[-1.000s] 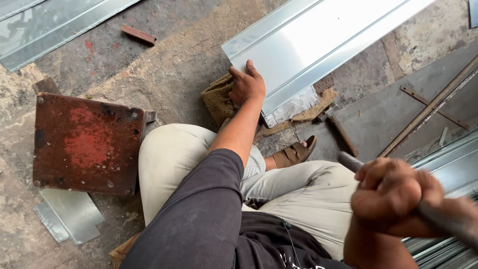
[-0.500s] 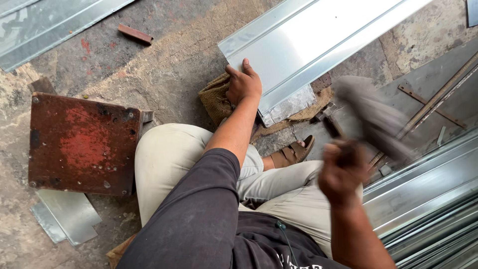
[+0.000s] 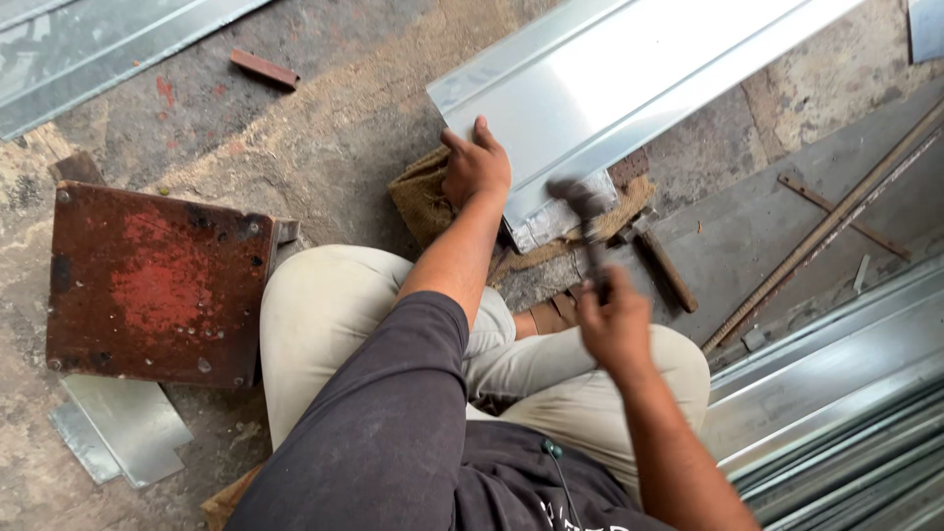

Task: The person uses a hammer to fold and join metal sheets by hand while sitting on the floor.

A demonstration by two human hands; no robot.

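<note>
The person sits low on the concrete floor (image 3: 324, 147), knees drawn up, both arms reaching forward. The left arm runs out nearly straight, and the left hand (image 3: 476, 167) lies palm down with fingers spread on the near end of a long folded sheet of shiny metal (image 3: 629, 88), pressing it flat; it grips nothing, just bears down. The sheet's near end rests on a wad of brown sacking (image 3: 423, 202) over a block, and the rest runs away toward the upper right.

The right arm is bent at the elbow, and the right hand (image 3: 615, 320) is clenched round the handle of a hammer (image 3: 587, 221). The hammer head is blurred, at the sheet's near corner, just beside the left hand; whether it touches the metal I cannot tell.

To the left, a rusty red steel plate (image 3: 157, 285) lies on the floor, with small offcuts of sheet metal (image 3: 123, 428) below it. More metal channels (image 3: 846, 393) are stacked at the right.
</note>
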